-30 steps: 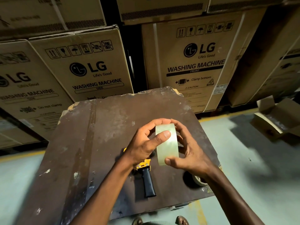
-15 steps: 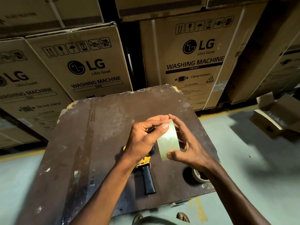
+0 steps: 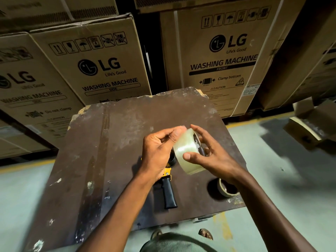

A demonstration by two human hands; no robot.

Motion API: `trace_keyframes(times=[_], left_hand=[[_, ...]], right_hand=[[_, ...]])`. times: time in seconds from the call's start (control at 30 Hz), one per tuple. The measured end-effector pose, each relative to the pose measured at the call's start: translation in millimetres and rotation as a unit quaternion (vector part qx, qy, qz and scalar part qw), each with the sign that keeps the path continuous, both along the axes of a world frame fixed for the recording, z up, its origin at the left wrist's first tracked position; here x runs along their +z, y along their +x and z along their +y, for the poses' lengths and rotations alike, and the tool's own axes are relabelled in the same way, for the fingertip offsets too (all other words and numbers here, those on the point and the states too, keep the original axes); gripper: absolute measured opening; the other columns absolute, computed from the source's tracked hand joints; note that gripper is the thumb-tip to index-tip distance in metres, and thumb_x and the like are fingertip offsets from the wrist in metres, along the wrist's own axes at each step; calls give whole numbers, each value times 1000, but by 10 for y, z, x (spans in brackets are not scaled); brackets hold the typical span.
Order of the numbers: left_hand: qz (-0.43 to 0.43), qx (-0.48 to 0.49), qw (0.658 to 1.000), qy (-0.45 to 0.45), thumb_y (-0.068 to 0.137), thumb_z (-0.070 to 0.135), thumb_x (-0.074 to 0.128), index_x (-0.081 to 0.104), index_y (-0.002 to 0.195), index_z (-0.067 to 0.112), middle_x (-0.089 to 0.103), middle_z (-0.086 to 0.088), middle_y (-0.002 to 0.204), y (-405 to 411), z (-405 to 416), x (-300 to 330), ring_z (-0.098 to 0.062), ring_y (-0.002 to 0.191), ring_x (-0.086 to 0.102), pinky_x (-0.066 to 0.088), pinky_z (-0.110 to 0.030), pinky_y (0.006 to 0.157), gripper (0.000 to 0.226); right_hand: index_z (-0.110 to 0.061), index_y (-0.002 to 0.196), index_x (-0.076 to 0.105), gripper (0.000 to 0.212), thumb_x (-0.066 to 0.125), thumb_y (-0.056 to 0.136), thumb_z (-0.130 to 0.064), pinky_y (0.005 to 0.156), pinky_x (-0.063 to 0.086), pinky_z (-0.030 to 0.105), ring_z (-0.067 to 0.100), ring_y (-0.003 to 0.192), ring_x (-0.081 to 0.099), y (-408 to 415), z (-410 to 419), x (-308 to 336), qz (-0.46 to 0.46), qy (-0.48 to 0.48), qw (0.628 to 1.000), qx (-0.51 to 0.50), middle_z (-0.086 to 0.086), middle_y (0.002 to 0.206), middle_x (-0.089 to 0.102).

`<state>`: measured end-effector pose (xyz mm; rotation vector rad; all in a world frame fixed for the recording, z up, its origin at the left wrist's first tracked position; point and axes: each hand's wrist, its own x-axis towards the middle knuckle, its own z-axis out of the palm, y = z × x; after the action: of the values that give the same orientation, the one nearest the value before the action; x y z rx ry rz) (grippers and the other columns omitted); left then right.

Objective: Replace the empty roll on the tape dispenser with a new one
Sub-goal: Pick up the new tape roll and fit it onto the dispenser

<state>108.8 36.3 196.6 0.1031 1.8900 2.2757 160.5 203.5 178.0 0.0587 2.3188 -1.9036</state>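
Fingertips of the left hand point(image 3: 160, 151) are pinched narrow against the upper outer face of the new tape roll point(image 3: 189, 151), thumb and forefinger pressed together at the surface as if picking at the free end of the tape; whether an end has been lifted cannot be told, since that spot is blurred. The right hand point(image 3: 211, 155) holds the roll from the other side: its thumb lies flat on the clear outer band and its fingers curl over the rim and the open core. The roll is clear, full in thickness, tilted, and held in the air above the table, not touching it. Directly below the left hand lies the tape dispenser point(image 3: 168, 184), flat on the table point(image 3: 109, 151), its black handle pointing toward the person and its yellow body largely hidden by the left palm; the state of its spindle cannot be seen. Near the right forearm, close to the table's near right edge, rests a thin cardboard ring, judged to be the empty core point(image 3: 226, 188), well apart from the dispenser. Step in hand, by this evidence: the old roll is already off, and the new roll is being prepared by locating its leading edge. The next move calls for a peeled tab, correct adhesive orientation, and one hand freed to steady the dispenser for mounting the roll on the spindle.
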Motion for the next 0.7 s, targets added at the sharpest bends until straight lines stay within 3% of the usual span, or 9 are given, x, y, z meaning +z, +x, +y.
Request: trace_keyframes(times=[0.1, 0.17, 0.27, 0.37, 0.47, 0.53, 0.6, 0.7], left_hand=[[-45, 17, 997, 58, 83, 18, 71, 79, 93, 11, 78, -13, 95, -23, -84, -45, -27, 90, 73, 57, -49, 90, 15], [-69, 24, 993, 88, 86, 15, 68, 75, 98, 7, 76, -15, 91, -44, -159, -84, -26, 87, 72, 58, -46, 89, 17], [-87, 22, 992, 93, 91, 11, 63, 73, 99, 8, 77, -13, 88, -45, -260, -143, -25, 86, 73, 57, -45, 90, 13], [-99, 21, 990, 95, 93, 11, 60, 72, 95, 12, 77, -8, 84, -33, -342, -189, -21, 80, 73, 57, -40, 86, 12], [-113, 22, 987, 108, 95, 13, 58, 70, 95, 11, 77, -8, 83, -40, -410, -244, -20, 78, 74, 58, -37, 80, 12], [-131, 32, 982, 135, 95, 13, 56, 68, 96, 11, 77, -9, 85, -59, -468, -295, -21, 80, 75, 60, -35, 81, 13], [-152, 43, 974, 160, 96, 14, 56, 68, 98, 11, 76, -11, 88, -69, -524, -341, -23, 81, 75, 61, -36, 81, 13], [-162, 40, 970, 176, 96, 15, 56, 67, 100, 11, 76, -11, 90, -57, -617, -414, -25, 83, 75, 61, -39, 79, 12]], right_hand=[[-44, 154, 29, 106, 90, 67, -42, 86, 56, 15, -2, 120, 59, -25, 79, -19, -15, 2, 1000, 26, -22, 138, 48], [-43, 154, 28, 115, 94, 60, -43, 93, 54, 16, -10, 120, 55, -57, 119, -33, -23, 14, 999, 44, -23, 138, 48], [-41, 156, 25, 124, 93, 52, -48, 105, 49, 23, -7, 126, 51, -117, 154, -41, -42, 32, 997, 62, -22, 140, 46], [-38, 157, 24, 126, 92, 51, -49, 94, 48, 11, -14, 122, 51, -175, 166, -26, -52, 52, 993, 98, -26, 138, 46], [-32, 159, 23, 129, 91, 52, -47, 93, 46, 5, -16, 123, 49, -228, 162, -11, -57, 70, 988, 128, -16, 148, 44], [-30, 159, 22, 128, 91, 52, -46, 103, 43, 10, -6, 132, 48, -261, 142, -5, -61, 82, 984, 146, -12, 155, 39], [-30, 159, 23, 128, 92, 53, -44, 116, 39, 25, 3, 138, 45, -289, 120, -11, -65, 87, 982, 155, -10, 159, 37], [-29, 159, 24, 127, 93, 53, -41, 121, 35, 38, 6, 142, 43, -335, 56, -35, -72, 92, 979, 168, -10, 159, 38]])
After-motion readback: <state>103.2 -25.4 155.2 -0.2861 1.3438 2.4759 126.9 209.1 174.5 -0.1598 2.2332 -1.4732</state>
